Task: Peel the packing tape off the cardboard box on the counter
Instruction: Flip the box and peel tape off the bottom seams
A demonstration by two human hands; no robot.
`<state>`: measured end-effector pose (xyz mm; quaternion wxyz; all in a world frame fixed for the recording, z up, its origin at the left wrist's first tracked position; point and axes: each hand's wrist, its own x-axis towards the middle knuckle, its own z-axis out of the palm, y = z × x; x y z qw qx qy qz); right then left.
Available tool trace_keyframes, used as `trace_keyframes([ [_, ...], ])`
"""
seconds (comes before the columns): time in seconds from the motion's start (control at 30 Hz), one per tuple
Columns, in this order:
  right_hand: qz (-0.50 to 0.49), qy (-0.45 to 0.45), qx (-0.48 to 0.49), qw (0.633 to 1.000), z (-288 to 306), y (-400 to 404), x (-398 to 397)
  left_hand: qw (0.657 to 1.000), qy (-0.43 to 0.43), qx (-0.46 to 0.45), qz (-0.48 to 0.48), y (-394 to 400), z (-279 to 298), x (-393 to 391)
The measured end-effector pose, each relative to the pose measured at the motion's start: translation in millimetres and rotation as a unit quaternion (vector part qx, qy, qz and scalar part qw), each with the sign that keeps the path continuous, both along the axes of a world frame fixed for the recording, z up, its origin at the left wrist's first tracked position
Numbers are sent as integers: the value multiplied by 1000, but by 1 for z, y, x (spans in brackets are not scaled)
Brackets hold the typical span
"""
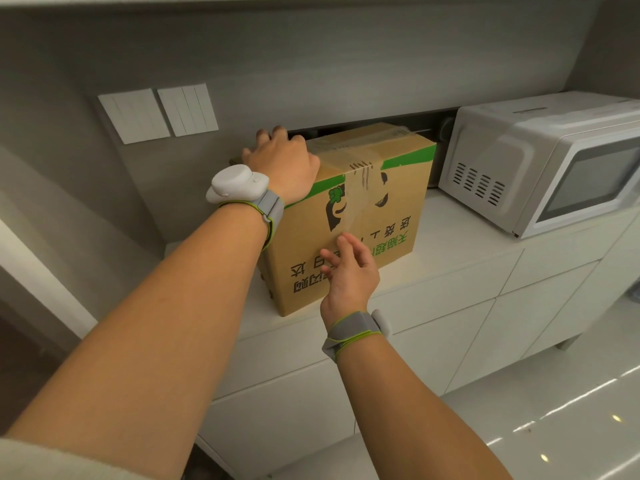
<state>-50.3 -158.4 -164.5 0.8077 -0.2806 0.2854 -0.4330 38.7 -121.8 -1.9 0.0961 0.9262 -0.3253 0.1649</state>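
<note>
worktop (450, 237) white, cabinet-top | microwave (540, 161) at right end | cardboard box (346, 216) near left end by back wall, packing tape (356, 192) running over top and down front | left hand (282, 161) pressing box top, fingers spread | right hand (349, 271) fingers relaxed, fingertips at tape's lower end

A grey matte wall (311, 64) carries two white switch panels (157, 112). Below, white flat-fronted cabinets (450, 323) stand on a glossy white floor (554, 427) catching light reflections.
</note>
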Motion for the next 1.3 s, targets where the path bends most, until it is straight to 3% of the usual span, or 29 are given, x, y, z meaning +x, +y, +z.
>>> trace_keyframes([
  [0.8,-54,17,7,998,3,-8,12,1000,13,-2,-5,1,0,3],
  [1.3,-87,209,-224,948,2,-13,25,1000,5,-3,-9,1,-2,5],
])
